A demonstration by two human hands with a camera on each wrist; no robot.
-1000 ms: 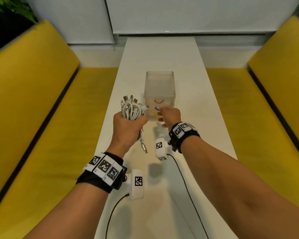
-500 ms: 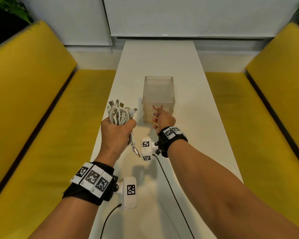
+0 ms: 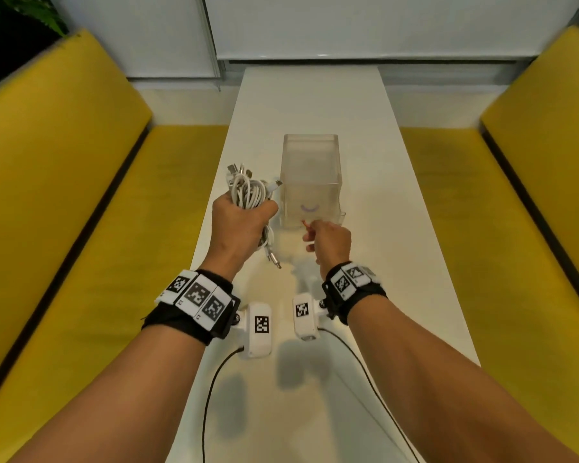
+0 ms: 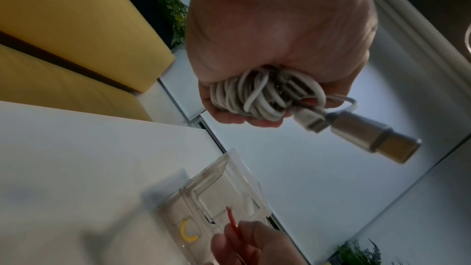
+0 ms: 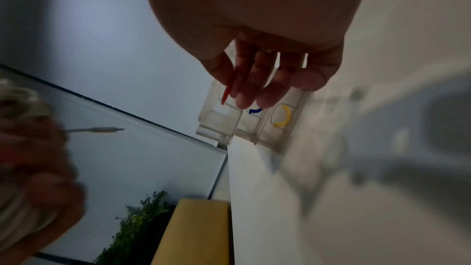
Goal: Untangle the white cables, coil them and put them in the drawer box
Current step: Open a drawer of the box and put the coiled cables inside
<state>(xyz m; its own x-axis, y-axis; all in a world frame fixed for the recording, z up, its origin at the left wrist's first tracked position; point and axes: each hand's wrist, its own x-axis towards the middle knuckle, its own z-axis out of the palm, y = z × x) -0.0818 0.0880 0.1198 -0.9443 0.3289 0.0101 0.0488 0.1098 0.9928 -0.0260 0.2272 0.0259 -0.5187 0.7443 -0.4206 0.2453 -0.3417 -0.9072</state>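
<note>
Left hand (image 3: 238,228) fingers clench the white cables (image 3: 248,193); right hand (image 3: 330,242) fingers pinch the red handle (image 5: 225,92).

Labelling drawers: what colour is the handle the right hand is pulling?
Red handle, clearest in the right wrist view.

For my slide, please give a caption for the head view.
Left hand holds coiled white cables; right hand pulls the drawer box's red handle.

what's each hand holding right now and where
Left hand grips the coiled cables round the bundle's middle. Right hand pinches the drawer box's red handle.
</note>
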